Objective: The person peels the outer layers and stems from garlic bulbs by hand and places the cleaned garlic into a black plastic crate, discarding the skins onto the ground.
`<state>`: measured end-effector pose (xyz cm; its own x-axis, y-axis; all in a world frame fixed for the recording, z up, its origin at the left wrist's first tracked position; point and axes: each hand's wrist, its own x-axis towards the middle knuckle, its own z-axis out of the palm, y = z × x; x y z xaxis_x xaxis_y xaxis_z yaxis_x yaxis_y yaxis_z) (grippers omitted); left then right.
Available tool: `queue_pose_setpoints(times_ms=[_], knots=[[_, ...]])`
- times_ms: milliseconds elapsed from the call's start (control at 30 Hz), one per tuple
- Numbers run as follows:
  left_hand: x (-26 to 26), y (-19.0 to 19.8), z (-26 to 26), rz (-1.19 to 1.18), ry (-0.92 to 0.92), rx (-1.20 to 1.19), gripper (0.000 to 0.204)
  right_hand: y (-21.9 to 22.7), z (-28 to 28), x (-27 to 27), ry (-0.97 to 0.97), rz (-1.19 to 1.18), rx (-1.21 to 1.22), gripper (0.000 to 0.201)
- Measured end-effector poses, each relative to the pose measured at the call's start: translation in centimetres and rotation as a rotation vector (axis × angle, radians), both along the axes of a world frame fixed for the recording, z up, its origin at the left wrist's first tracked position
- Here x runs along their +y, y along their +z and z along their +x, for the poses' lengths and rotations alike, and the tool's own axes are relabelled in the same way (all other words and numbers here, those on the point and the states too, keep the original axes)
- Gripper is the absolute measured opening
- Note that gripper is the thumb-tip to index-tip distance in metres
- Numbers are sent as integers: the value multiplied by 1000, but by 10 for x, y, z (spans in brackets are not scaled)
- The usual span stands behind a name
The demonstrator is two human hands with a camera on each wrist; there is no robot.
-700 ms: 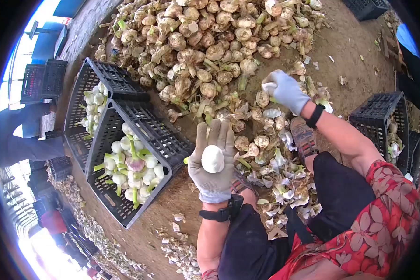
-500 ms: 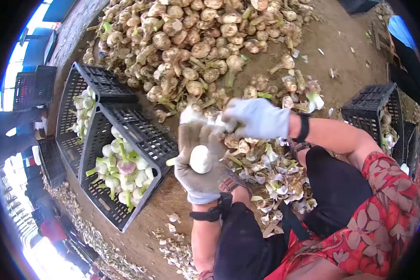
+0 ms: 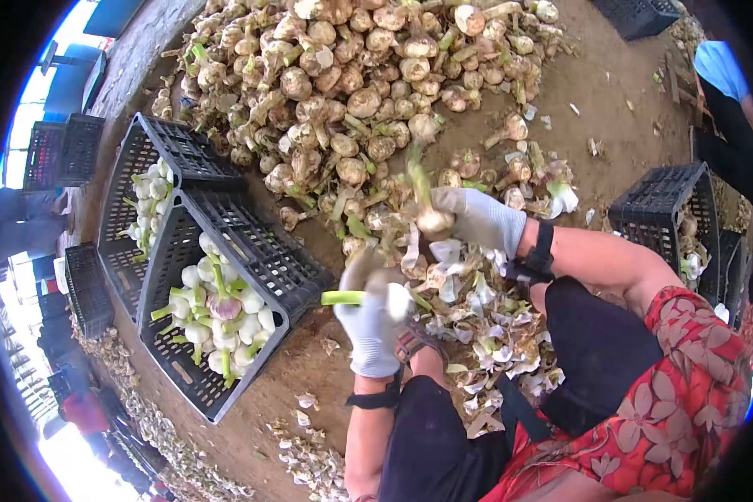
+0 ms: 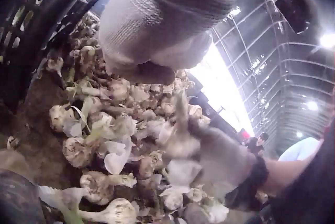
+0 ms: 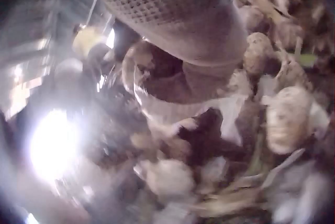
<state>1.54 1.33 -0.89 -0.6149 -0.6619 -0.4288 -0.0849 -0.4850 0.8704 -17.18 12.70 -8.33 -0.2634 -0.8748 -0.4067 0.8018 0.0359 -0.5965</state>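
In the head view my gloved left hand (image 3: 370, 322) is turned side-on and blurred, its fingers curled round a peeled white garlic bulb (image 3: 399, 302). That bulb's cut green stem (image 3: 341, 298) sticks out to the left. To the right, my gloved right hand (image 3: 484, 219) grips an unpeeled garlic bulb (image 3: 432, 220) with its long stem pointing up, just over the loose bulbs. The left wrist view shows the left glove (image 4: 162, 19) close up and the right hand's bulb (image 4: 179, 144) below it. Motion blurs the right wrist view.
A big heap of unpeeled garlic (image 3: 351, 92) lies ahead. Two tilted black crates (image 3: 251, 234) at the left hold cleaned bulbs (image 3: 226, 309). Peeled skins (image 3: 502, 335) litter the ground between the feet. Another crate (image 3: 665, 205) stands at the right, near another person (image 3: 719, 75).
The left hand lay palm up under the white bulb; it has since turned and curled round it. The right hand swept left past it, then back down, and now holds an unpeeled bulb.
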Motion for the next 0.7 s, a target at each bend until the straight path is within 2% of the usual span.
queue_pose_setpoints(times_ms=[67,100,133,200,333,367,433,467,500,600,633,700], knots=[[7,-17,-13,-411,-199,-47,61,28,15,-14,-113,33,-81,51],[16,-7,-22,-330,-237,-43,73,62,15,-14,123,116,50,54],[23,-13,-28,-321,-163,122,82,51,25,-20,70,135,688,55],[22,-3,-28,-158,-66,109,81,48,30,-23,178,155,569,54],[20,0,-22,-218,-108,11,68,74,15,-26,361,287,464,47],[22,-1,-23,-273,-118,-16,65,61,18,-26,282,281,410,41],[24,-1,-27,-464,-128,-60,60,67,20,-27,239,281,428,40],[24,-1,-27,-461,-132,-73,60,68,20,-28,221,277,435,39],[24,-1,-26,-460,-136,-88,60,66,19,-31,195,204,551,37],[23,2,-20,-450,-157,-140,61,75,16,-30,254,189,418,29],[23,3,-19,-444,-164,-156,61,79,12,-28,327,223,385,28],[24,-5,-17,-544,-154,-149,61,71,12,-28,303,170,264,26]])
